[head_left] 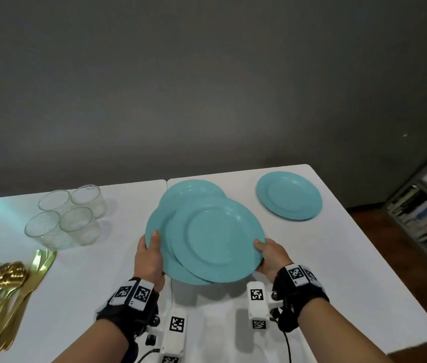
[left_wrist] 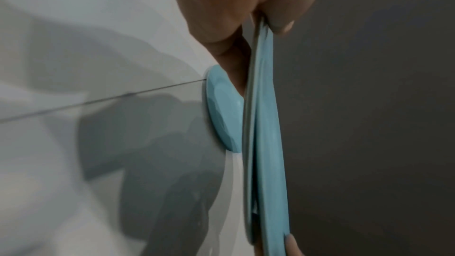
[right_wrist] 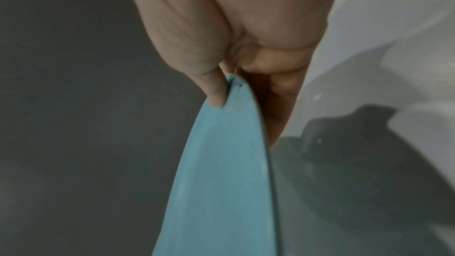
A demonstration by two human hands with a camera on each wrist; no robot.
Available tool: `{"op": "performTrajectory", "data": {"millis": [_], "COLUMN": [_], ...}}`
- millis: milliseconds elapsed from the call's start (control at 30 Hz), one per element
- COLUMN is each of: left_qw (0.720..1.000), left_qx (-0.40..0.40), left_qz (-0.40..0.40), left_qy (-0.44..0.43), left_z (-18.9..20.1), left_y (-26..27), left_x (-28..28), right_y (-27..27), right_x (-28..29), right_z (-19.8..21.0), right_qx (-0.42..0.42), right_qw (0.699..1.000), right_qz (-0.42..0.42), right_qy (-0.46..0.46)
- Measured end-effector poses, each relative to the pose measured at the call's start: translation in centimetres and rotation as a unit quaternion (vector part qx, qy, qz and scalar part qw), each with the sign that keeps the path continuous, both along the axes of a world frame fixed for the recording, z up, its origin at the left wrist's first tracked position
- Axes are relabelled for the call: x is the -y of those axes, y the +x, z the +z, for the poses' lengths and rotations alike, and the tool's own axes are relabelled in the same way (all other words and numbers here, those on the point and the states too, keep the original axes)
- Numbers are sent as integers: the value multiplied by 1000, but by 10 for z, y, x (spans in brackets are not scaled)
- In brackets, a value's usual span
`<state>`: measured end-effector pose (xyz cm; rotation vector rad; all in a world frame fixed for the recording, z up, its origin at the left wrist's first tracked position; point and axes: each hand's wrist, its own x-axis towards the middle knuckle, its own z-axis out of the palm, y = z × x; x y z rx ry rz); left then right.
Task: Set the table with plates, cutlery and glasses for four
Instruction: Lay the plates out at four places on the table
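Head view, left hand (head_left: 149, 260): thumb over, fingers under lower turquoise plate (head_left: 160, 231).
Right hand (head_left: 272, 255): clamped on upper plate (head_left: 215, 239).
Location: both plates above counter (head_left: 338, 258), overlapping.
Risk: plates sliding apart, striking third plate (head_left: 188, 191) beneath.

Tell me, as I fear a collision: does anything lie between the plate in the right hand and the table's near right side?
Nothing visible does. The top plate in the right hand hangs above the table; the far-right plate lies farther back.
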<state>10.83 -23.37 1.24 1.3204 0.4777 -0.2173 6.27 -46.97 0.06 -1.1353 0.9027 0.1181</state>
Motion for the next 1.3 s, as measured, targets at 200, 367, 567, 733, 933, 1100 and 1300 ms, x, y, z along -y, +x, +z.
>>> {"op": "performTrajectory", "data": {"millis": [200,367,567,733,933,1100,1300], "left_qw": [999,998,993,991,992,993,993], "left_qx": [14,17,13,4,0,2,-5], "left_qz": [13,48,100,127,123,114,107], "left_qy": [33,48,54,46,28,42,44], "left_z": [6,13,11,11,3,0,1], "left_y": [-22,-36,-59,-90,-127,-144,-154], "left_x": [-37,-49,-35,5,47,64,73], "right_y": [-55,-96,-131,-165,-197,-205,-203], "right_x": [-11,4,54,100,147,172,183], "right_z": [-3,-7,-8,-19,-35,-52,-48], "right_qx": [27,6,-33,-67,-111,-136,-159], "right_qw": [993,982,980,979,977,978,975], "right_qz": [-116,-189,-194,-192,-177,-147,-138], "right_qy": [17,22,-17,-16,-48,-50,-77]}}
